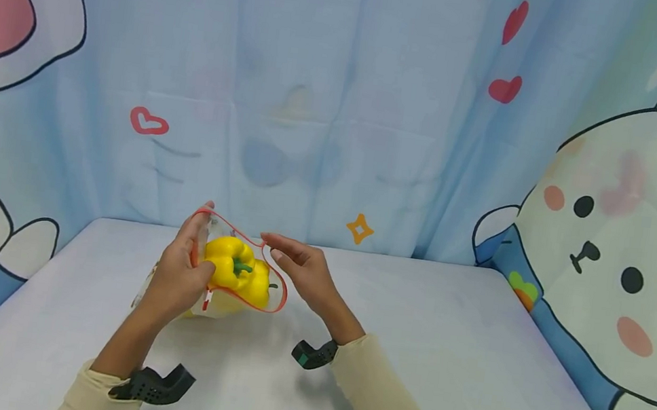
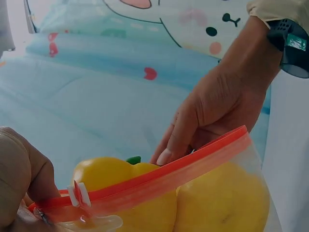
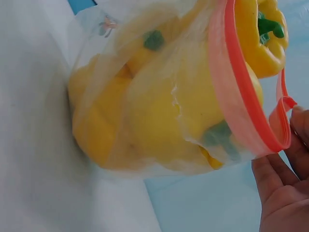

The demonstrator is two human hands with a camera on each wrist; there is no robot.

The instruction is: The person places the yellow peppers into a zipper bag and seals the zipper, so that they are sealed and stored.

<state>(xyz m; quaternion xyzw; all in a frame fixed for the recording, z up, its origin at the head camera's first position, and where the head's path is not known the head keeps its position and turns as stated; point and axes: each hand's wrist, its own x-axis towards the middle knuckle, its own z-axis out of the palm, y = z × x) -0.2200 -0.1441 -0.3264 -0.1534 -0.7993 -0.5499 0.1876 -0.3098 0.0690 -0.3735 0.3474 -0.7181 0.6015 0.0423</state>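
A clear zip bag (image 3: 236, 67) with a red zip rim stands on the table, its mouth spread wide. Several yellow bell peppers show through its side in the right wrist view. At the mouth sits one yellow bell pepper (image 1: 226, 247) with a green stem. My left hand (image 1: 180, 272) grips the bag's left edge, thumb over the rim beside the pepper. At the back right, my right hand (image 1: 309, 274) pinches the red rim between thumb and finger. A white slider (image 2: 79, 194) rides on the zip near my left fingers.
The bag rests on a white table (image 1: 439, 355). Behind the table hangs a light blue curtain (image 1: 329, 96) printed with hearts and cartoon rabbits. A black wrist device (image 1: 152, 385) is worn on the left wrist, another (image 1: 313, 355) on the right.
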